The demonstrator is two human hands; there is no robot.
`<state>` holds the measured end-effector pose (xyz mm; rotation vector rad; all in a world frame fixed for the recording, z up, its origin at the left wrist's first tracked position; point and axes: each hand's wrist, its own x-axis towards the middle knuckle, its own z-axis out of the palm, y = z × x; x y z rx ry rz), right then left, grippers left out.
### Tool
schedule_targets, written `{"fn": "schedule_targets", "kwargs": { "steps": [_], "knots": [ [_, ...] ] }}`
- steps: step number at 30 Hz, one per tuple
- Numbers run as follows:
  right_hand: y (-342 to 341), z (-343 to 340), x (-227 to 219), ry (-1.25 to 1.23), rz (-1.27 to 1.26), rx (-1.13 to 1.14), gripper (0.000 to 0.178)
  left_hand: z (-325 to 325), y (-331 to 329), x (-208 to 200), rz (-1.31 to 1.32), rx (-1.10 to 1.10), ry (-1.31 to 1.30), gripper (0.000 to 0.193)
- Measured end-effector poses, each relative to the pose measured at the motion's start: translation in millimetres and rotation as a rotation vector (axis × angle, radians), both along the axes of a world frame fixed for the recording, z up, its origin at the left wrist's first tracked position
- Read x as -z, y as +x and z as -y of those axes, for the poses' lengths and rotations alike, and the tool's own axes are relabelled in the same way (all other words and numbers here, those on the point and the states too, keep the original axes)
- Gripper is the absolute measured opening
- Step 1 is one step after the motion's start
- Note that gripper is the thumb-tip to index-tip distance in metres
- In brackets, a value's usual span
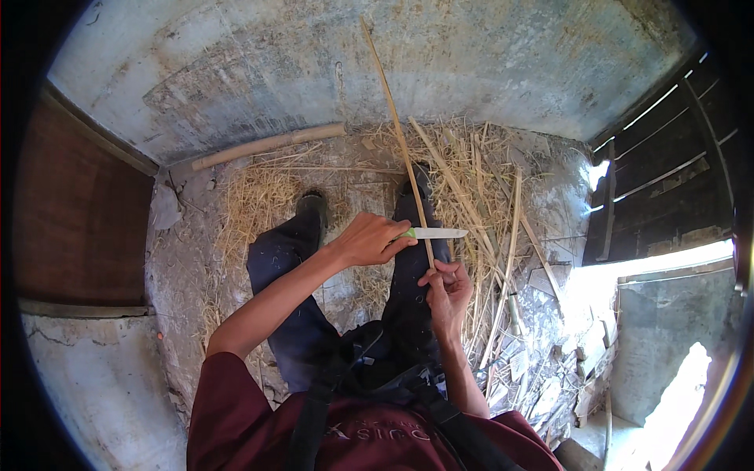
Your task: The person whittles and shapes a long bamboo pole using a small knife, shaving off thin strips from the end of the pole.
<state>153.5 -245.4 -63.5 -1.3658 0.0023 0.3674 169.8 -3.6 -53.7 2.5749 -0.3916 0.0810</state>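
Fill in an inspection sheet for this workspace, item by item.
Surface: grey floor, worn and dusty, strewn with debris.
Job's things: knife with green handle, its blade across a long, thin pale strip; contact cannot be told.
Clutter: shavings around the feet; loose strips to the right; thick pole along the wall's foot.
Hands: left hand grips the knife handle; right hand pinches the strip's near end.
Cables: none certain among the dark straps.
Surroundings: stained wall ahead; brown panel left; dark boards right, light through gaps.
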Motion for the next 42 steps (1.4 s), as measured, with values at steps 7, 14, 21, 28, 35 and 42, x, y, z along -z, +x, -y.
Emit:
{"fn": "schedule_targets", "kwargs": {
  "steps": [7,14,21,28,35,42],
  "knots": [
    [3.1,4.5,1.6,0.009,0.013,0.003,0.009,-0.8,7.3,-3.4,0.001,0.006,0.023,0.04],
    [-1.7,-1.2,0.1,-0.006,0.003,-0.003,0.01,0.2,-4.8,-5.6,0.005,0.01,0.059,0.039],
    [-4.0,-2.9,-1.3,-0.014,-0.014,0.006,0.011,3.2,-8.3,2.1,0.134,0.065,0.017,0.04],
    [-4.7,-4.5,-2.9,-0.042,0.01,-0.007,0.01,-21.6,13.2,-7.6,0.048,-0.175,0.044,0.04],
    [-2.8,-4.0,-1.3,0.005,0.017,0.003,0.011,-4.1,-6.9,-1.8,0.083,0.009,0.017,0.044],
    [-5.4,-4.3,-2.4,-0.021,0.028,0.006,0.01,-38.3,15.8,-13.8,0.072,-0.26,0.043,0.045]
  ]
}}
